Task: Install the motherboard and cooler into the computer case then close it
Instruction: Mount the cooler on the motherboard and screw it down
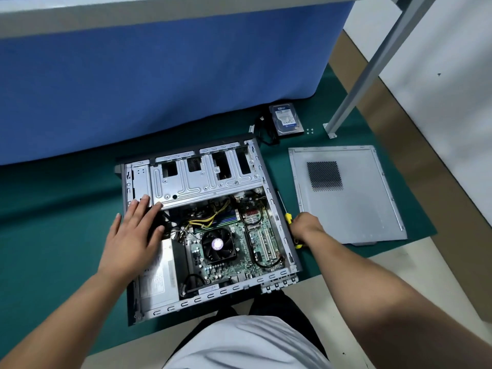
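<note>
Grey sheet metal frames the open computer case (210, 227), which lies on its side at the centre of the frame on a green mat (53, 249). Inside it, in the lower middle, the motherboard (239, 246) already sits flat, with the cooler (218, 245), a black fan with a pale round hub, mounted on top of it. Yellow and black cables (205, 222) run above the board, under a silver drive cage (205, 179).

Judging by this layout, board and cooler are in place, and the step in hand looks like finishing the fastening or checking the interior before closing. The next move probably calls for the grey side panel (346, 193), which lies flat on the mat at the right of the frame, well apart from the case; it would have to be lifted, lined up with the case edges and slid shut.

The left hand (133, 233) reaches in from the lower left, fingers straight and spread, palm down, over the left part of the case interior, fingertips at the edge of the drive cage. The right hand (303, 227) is just outside the right wall of the case, fingers curled round a yellow-handled screwdriver (288, 218) whose shaft points toward the upper part of the frame.

A hard drive (286, 119) and a few small screws (309, 131) lie on the mat in the upper right.
</note>
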`<state>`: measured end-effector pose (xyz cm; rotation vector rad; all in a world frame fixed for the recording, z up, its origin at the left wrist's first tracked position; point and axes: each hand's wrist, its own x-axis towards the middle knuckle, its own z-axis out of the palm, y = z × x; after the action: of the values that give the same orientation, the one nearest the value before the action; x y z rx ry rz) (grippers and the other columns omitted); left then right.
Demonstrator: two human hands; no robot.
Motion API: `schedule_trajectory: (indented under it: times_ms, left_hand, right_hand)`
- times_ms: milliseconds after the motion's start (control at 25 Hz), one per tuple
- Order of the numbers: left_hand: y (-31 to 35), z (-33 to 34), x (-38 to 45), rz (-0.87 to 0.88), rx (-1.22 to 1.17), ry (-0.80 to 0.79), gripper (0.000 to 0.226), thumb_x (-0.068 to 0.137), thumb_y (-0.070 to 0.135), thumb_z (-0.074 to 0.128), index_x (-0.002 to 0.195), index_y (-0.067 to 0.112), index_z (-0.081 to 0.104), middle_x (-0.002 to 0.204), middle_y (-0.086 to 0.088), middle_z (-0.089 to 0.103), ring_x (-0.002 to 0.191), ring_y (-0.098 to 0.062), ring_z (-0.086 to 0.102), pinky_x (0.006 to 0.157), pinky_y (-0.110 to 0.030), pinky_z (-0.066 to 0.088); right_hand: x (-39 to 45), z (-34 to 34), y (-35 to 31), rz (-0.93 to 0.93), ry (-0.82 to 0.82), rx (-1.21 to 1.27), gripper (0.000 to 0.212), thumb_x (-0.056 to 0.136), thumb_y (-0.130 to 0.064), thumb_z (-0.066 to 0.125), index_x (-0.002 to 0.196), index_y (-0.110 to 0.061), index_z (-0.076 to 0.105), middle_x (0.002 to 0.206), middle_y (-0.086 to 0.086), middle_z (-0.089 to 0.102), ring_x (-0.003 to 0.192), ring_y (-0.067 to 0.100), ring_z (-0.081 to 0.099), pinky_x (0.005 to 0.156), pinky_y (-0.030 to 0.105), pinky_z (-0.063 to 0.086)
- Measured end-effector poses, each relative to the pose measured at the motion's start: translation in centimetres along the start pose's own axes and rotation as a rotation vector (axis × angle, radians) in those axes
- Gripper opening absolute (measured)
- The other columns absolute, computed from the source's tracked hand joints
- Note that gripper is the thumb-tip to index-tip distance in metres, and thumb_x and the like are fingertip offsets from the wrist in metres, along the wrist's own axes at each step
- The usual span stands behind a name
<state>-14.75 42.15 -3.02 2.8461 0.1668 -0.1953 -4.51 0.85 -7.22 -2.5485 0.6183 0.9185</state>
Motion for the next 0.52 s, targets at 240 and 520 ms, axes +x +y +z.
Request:
schedule_trajectory:
  times_ms: [240, 520]
  left_hand:
    - [0.8, 1.1, -0.4, -0.026, -0.043, 0.077, 0.059, 0.102, 0.047, 0.025, 0.160, 0.035, 0.027, 0.171, 0.012, 0.010, 0.158, -0.008, -0.002, 0.128, -0.045, 0.007]
    - [1.3, 0.3, -0.9, -0.039, -0.076, 0.092, 0.052, 0.105, 0.035, 0.044, 0.156, 0.026, 0.038, 0.169, 0.008, 0.020, 0.158, -0.013, 0.008, 0.128, -0.045, 0.009]
  right_hand:
    - [0.2, 1.1, 0.3, -0.006, 0.032, -0.037, 0.015, 0.099, -0.013, 0.049, 0.103, -0.011, 0.063, 0.110, 0.012, 0.067, 0.088, 0.028, 0.061, 0.075, 0.031, 0.049]
    - [-4.9, -3.6, -2.9, -0.390, 0.453, 0.219, 0.011, 0.097, -0.026, 0.059, 0.106, -0.020, 0.063, 0.103, -0.002, 0.064, 0.086, 0.013, 0.062, 0.079, 0.030, 0.050]
